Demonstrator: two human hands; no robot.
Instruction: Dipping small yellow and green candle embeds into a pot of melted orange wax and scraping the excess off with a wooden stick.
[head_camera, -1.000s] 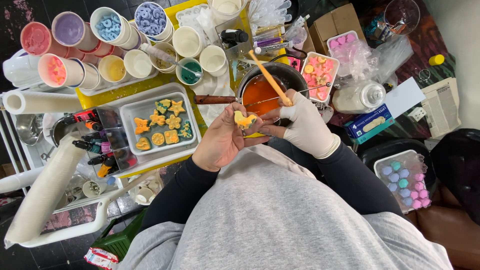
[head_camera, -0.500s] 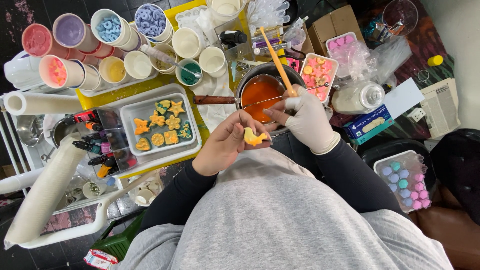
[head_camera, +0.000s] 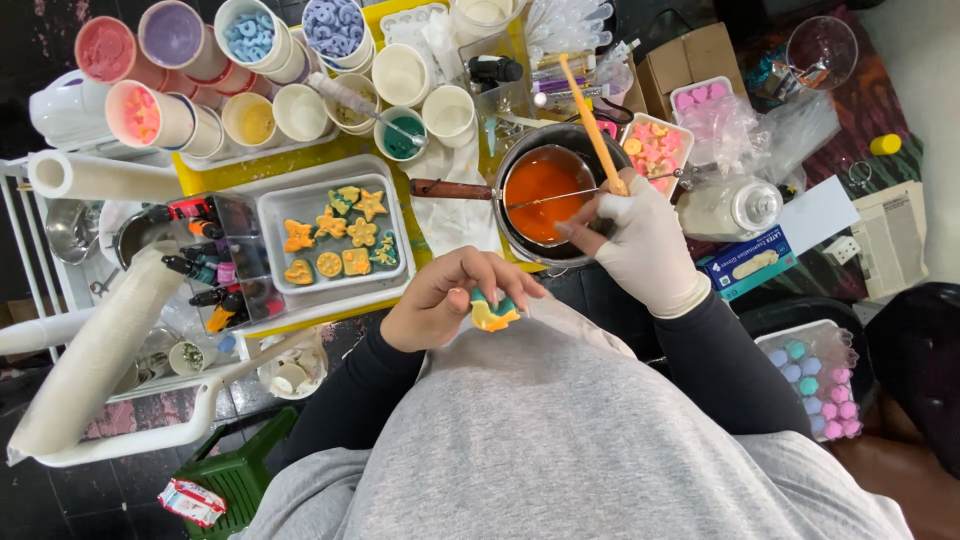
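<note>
My bare left hand (head_camera: 440, 300) holds a small yellow and teal moulded piece (head_camera: 493, 312) close to my body. My right hand (head_camera: 640, 235), in a white glove, grips an orange stick (head_camera: 590, 118) at the rim of a metal pot (head_camera: 530, 160). The pot holds orange liquid (head_camera: 538, 190) and has a wooden handle (head_camera: 450, 189) pointing left. A grey tray (head_camera: 280, 200) to the left carries several yellow, orange and teal shaped pieces (head_camera: 345, 240).
Several cups of coloured pieces and liquids (head_camera: 250, 60) stand at the back on a yellow board. Small dye bottles (head_camera: 205, 265) sit left of the tray. Paper rolls (head_camera: 95, 175) lie at the left. A pink mould tray (head_camera: 655, 145), a jar (head_camera: 735, 205) and boxes crowd the right.
My left hand has drawn back from the pot toward my body with the piece. My right hand has moved up to the pot's rim, the stick now more upright.
</note>
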